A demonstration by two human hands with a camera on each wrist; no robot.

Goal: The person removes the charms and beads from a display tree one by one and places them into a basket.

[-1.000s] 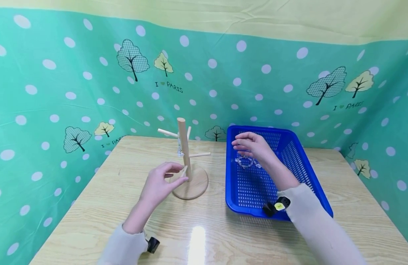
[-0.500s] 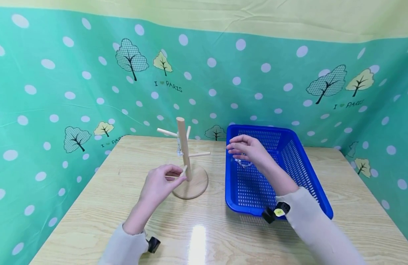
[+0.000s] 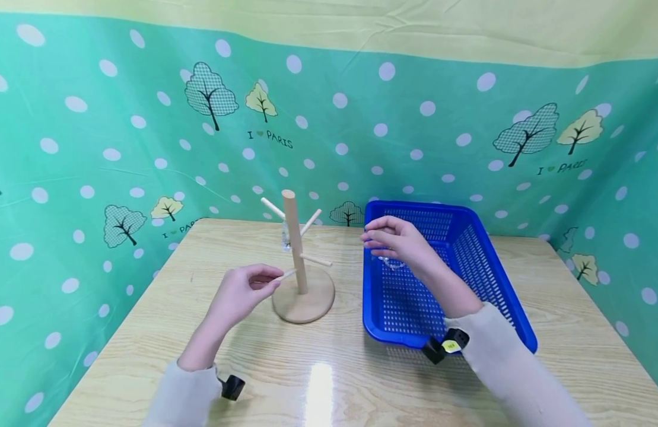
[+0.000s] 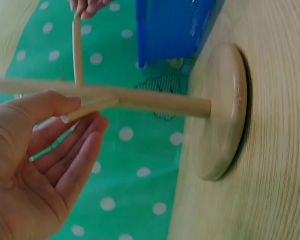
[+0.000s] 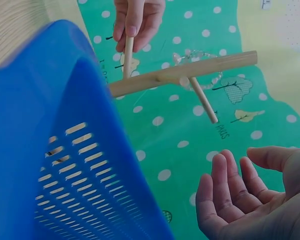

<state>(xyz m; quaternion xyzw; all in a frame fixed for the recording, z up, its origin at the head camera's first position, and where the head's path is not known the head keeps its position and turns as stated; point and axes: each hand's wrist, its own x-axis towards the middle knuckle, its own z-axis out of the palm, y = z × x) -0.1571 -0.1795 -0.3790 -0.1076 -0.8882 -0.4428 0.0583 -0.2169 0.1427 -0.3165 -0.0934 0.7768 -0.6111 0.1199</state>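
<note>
A wooden stand (image 3: 295,246) with a round base and several thin pegs stands upright on the table. My left hand (image 3: 242,295) pinches the end of a low peg (image 4: 92,109) between thumb and fingers, left of the post. A clear beaded bracelet (image 3: 285,237) hangs from an upper peg behind the post; its beads (image 5: 177,57) show better in the right wrist view. Over the left side of a blue plastic basket (image 3: 368,308) hovers my right hand (image 3: 406,244), fingers loosely bent and holding nothing. Partly hidden under it, another clear beaded bracelet (image 3: 395,263) lies in the basket.
The wood-grain table (image 3: 275,362) meets a green dotted cloth (image 3: 329,136) at the back and sides. The basket stands right of the stand, its tall slotted wall (image 5: 85,165) close to my right hand.
The stand has turned, so its pegs and the hanging bracelet point differently. My left hand has moved left with the peg. My right hand has shifted slightly left.
</note>
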